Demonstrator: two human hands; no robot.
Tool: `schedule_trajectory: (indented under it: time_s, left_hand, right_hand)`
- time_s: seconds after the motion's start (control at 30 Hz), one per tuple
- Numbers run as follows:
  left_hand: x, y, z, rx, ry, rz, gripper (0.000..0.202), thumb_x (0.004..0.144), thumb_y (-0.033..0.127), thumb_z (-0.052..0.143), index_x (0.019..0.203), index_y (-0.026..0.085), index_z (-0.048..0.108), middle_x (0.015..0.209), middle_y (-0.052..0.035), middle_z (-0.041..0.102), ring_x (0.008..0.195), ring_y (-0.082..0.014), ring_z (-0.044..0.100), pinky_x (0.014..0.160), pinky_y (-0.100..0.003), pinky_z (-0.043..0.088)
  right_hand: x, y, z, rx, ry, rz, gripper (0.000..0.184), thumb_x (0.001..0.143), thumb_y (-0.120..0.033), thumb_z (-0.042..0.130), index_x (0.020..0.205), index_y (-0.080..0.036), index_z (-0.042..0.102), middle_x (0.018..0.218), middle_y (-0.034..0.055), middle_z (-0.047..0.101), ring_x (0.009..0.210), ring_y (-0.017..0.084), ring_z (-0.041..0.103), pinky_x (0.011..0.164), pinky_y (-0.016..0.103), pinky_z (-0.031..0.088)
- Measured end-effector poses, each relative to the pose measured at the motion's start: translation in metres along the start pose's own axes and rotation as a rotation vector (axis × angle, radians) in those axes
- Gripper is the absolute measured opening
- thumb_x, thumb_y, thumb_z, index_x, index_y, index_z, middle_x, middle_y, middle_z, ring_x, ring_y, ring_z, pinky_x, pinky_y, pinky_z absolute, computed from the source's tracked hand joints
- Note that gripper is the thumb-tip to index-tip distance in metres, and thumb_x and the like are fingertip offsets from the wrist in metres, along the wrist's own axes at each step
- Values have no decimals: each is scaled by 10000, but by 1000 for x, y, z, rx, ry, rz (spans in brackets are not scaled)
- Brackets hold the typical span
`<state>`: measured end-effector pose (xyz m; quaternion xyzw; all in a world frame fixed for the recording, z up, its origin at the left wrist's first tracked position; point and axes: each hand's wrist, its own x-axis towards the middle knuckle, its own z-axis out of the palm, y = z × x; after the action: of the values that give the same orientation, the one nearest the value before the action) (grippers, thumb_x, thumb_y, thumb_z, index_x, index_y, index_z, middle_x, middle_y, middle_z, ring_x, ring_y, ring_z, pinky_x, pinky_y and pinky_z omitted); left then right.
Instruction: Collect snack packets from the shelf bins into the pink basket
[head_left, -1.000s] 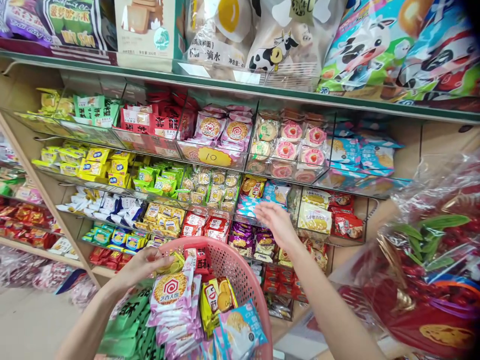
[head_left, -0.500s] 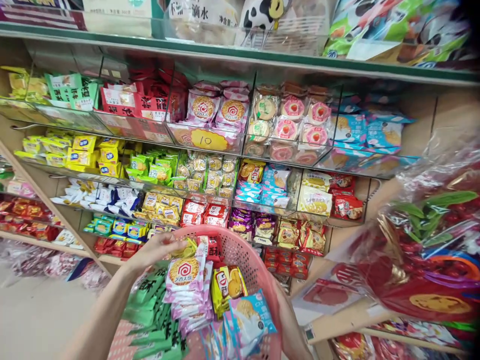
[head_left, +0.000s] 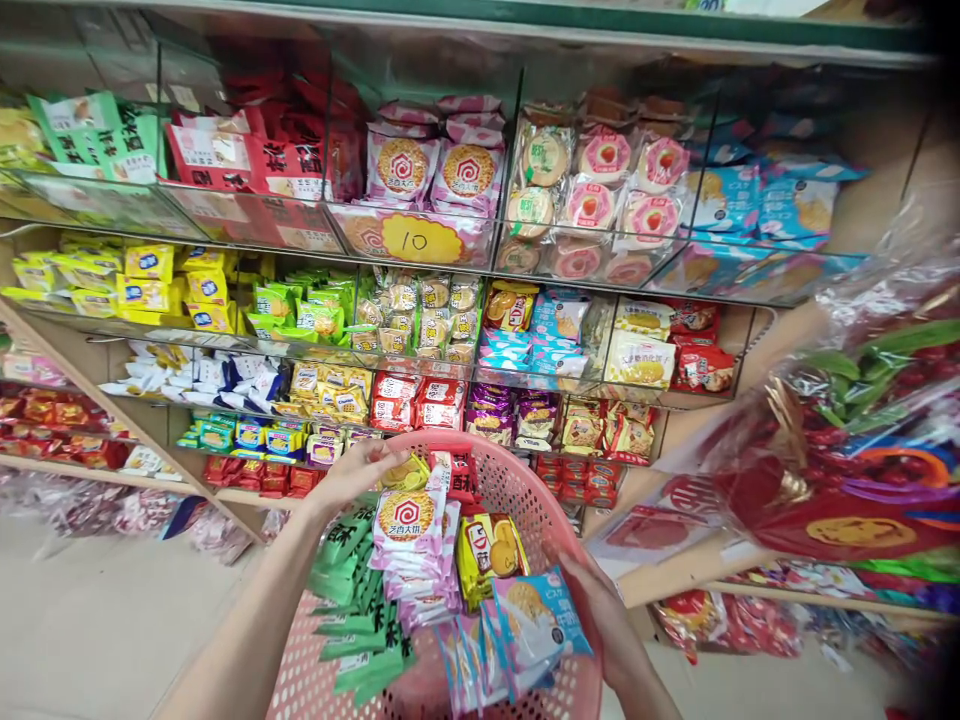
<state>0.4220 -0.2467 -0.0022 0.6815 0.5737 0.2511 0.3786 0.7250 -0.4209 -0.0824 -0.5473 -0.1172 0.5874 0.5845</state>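
Note:
A pink plastic basket point(head_left: 517, 495) sits low in front of me, filled with snack packets: green ones point(head_left: 352, 590), pink ones with an orange biscuit point(head_left: 411, 530), a yellow one point(head_left: 487, 550) and light-blue ones point(head_left: 536, 620). My left hand point(head_left: 352, 475) grips the basket's far-left rim, fingers curled over the edge by a yellow-green packet. My right hand point(head_left: 604, 625) lies against the basket's right side, fingers touching the light-blue packets; whether it grips anything I cannot make out.
Clear shelf bins point(head_left: 420, 240) of packaged biscuits and sweets rise behind the basket, one with a yellow "10" tag. Cellophane-wrapped red gift packs point(head_left: 847, 470) crowd the right. Bare floor point(head_left: 82, 620) lies at lower left.
My right hand left the shelf bin, dropped out of sight, then came to the basket's right side by the blue packets. The view tilted down; the left hand stayed on the rim.

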Motion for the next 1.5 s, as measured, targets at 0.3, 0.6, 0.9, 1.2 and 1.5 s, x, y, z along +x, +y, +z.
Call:
schedule_trajectory:
  time_s: [0.3,0.6,0.9,1.2,1.5]
  left_hand:
    - [22,26,38,-18,-156,52,459,675,637,546,645,179,544,644,21,564,650,-151,505,589,-228,331]
    - [38,59,93,-40,-195,26,484,653,638,548,713,164,624,728,-21,659,707,-187,563,608,-244,368]
    - [49,90,153,131,-60,-71,388,722,553,464,615,189,547,575,19,529,629,-156,517,566,-228,314]
    - [48,113,198,234,-54,-77,362,739,519,444,584,193,454,572,28,483,605,-137,469,566,-227,276]
    - [55,118,188,301,-38,-116,355,765,490,412,617,194,538,582,5,533,623,-164,534,553,-231,297]
  right_hand:
    - [-18,3,-33,137,129,-11,602,602,-384,768,1154,-187,627,1115,85,676,1091,309,585,920,424,460]
    - [-18,-25,-73,56,205,-119,640,540,-485,766,1107,-204,666,1070,81,694,1042,318,608,876,402,484]
    - [-2,-61,-148,-8,214,24,543,513,-485,767,977,-207,722,1018,71,711,1090,346,577,868,416,492]
    - [8,-77,-195,-21,223,-45,416,540,-492,748,866,-233,743,1048,67,702,1140,347,544,873,389,502]
    - [16,-74,-180,30,219,-93,469,585,-492,745,961,-215,705,997,64,715,1040,328,608,867,421,497]
